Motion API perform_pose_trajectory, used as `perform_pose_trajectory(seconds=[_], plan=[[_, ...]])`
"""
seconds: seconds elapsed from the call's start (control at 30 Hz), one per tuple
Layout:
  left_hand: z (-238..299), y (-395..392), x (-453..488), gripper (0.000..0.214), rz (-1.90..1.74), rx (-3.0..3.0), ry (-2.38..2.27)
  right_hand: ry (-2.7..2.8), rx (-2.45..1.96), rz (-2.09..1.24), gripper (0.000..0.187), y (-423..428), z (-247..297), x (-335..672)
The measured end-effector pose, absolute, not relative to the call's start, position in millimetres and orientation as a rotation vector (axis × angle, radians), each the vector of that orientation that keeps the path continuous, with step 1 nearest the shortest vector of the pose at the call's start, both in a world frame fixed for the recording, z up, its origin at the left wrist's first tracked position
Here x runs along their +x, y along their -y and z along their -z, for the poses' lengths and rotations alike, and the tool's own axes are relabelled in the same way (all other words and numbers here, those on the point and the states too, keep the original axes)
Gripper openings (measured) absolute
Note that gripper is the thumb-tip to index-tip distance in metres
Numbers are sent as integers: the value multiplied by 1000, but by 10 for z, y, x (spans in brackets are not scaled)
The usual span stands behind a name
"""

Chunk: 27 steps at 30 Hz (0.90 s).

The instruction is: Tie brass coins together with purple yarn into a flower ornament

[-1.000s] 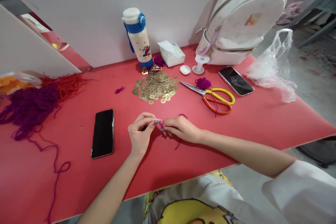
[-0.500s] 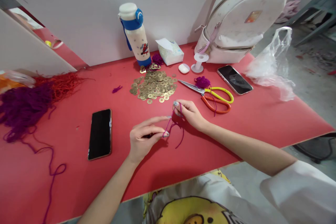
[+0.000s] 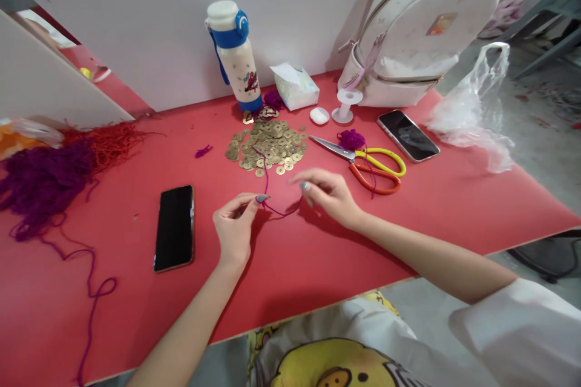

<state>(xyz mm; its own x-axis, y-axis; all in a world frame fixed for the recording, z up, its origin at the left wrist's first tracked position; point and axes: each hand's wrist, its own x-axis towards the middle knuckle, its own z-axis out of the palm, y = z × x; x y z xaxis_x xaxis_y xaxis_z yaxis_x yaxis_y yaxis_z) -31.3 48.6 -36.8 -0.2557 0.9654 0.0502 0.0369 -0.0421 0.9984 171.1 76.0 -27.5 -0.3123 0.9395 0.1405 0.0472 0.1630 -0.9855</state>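
Observation:
My left hand (image 3: 235, 225) rests on the red table (image 3: 408, 217) with thumb and forefinger pinched on a short purple thread (image 3: 267, 184). The thread runs up from the pinch over the near edge of a pile of brass coins (image 3: 267, 148) and loops right toward my right hand (image 3: 327, 192). That hand hovers just right of the thread, blurred by motion, its fingers curled near the loop's end. Whether it grips the thread I cannot make out.
A black phone (image 3: 174, 227) lies left of my left hand. Scissors (image 3: 368, 163) with yellow and orange handles, a purple yarn ball (image 3: 351, 139), a second phone (image 3: 407, 135), spool (image 3: 346, 105), tissue pack (image 3: 295, 86), bottle (image 3: 235, 54), white backpack (image 3: 422, 30) and plastic bag (image 3: 472, 115) stand behind. Purple and orange yarn heaps (image 3: 49, 172) lie at left.
My hands drew apart from working the thread together. The left hand shifted up and left with the thread; its free end now lies over the coins. The right hand moved slightly back.

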Motion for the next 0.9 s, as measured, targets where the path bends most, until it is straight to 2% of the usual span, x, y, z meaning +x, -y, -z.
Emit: perform_pose_trajectory(seconds=[0.13,0.3,0.53,0.9], plan=[[380,-475,-308,16,-1399,1144,-1417,2084,-916,-1082,34,-596,368,1617],[387,-459,-297,19,-1396,1185,-1407,2250,-1038,-805,42,-558,462,1598],[367,-463,-299,19,-1386,1175,-1440,2230,-854,-775,40,-552,440,1602],[396,-471,-316,20,-1373,1134,-1435,2261,-1005,-812,43,-560,478,1578]])
